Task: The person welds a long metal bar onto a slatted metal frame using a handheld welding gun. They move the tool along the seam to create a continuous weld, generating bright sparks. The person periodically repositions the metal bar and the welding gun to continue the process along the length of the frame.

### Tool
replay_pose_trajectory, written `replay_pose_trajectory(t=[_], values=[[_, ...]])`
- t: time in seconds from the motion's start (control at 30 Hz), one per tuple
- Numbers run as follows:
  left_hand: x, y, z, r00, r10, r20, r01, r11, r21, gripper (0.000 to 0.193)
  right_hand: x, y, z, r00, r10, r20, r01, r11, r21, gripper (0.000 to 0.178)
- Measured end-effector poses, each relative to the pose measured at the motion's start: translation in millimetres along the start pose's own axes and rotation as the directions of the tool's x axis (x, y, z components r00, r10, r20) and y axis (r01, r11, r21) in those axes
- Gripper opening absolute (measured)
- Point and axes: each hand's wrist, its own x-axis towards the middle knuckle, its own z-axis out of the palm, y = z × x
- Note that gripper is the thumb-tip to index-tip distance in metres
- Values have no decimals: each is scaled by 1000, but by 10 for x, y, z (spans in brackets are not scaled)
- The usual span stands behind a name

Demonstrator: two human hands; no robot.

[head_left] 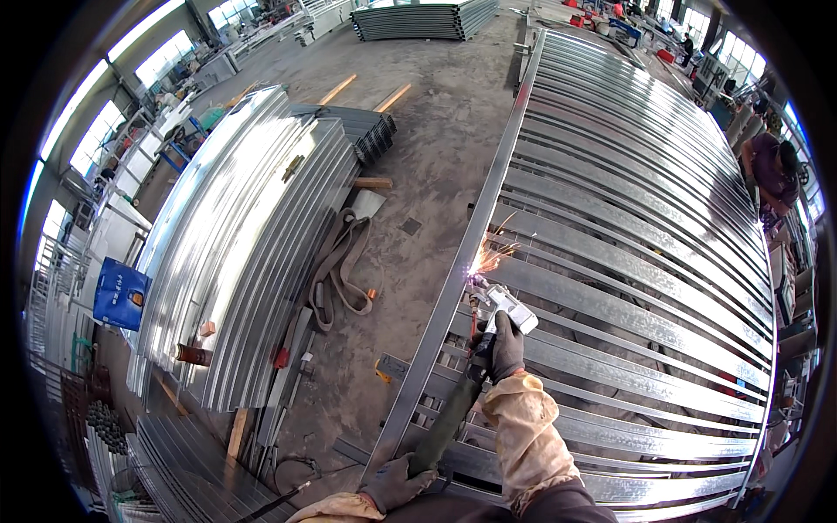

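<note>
My right hand (504,347), in a dark glove with a tan leather sleeve, grips a welding torch (499,307) whose tip throws bright sparks (485,264) against the long steel edge rail (488,205) of a frame of galvanised steel slats (628,227). My left hand (398,483), also gloved, holds the torch's dark green hose (445,423) lower down, near the picture's bottom edge. The hose runs straight between both hands over the slats.
A tall stack of shiny corrugated steel sheets (235,244) lies to the left, with grey lifting straps (340,266) on the concrete floor (427,139) between. Another sheet stack (423,19) sits far back. A person (772,170) stands at the frame's right side.
</note>
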Motion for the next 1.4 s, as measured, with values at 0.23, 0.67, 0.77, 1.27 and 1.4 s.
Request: replay_pose_trajectory(t=[0.23, 0.67, 0.77, 1.27, 1.4], values=[[-64, 141, -15, 1000, 30, -1, -30, 998, 52, 45, -69, -20, 30, 1000, -21, 20, 22, 999, -30, 41], [-327, 111, -114, 993, 109, -32, -99, 969, 227, 54, -369, 74, 27, 999, -41, -8, 41, 999, 21, 39], [-359, 117, -122, 998, 54, -32, -47, 981, 190, 54, -416, 80, 50, 999, -25, -21, 25, 1000, 9, 38], [-418, 182, -83, 990, 126, -68, -104, 959, 264, 52, -431, 55, 38, 999, 37, -24, -37, 999, -5, 41], [-401, 106, -58, 983, 158, -90, -121, 938, 326, 54, -390, 98, 6, 1000, 25, -17, -25, 1000, 18, 40]])
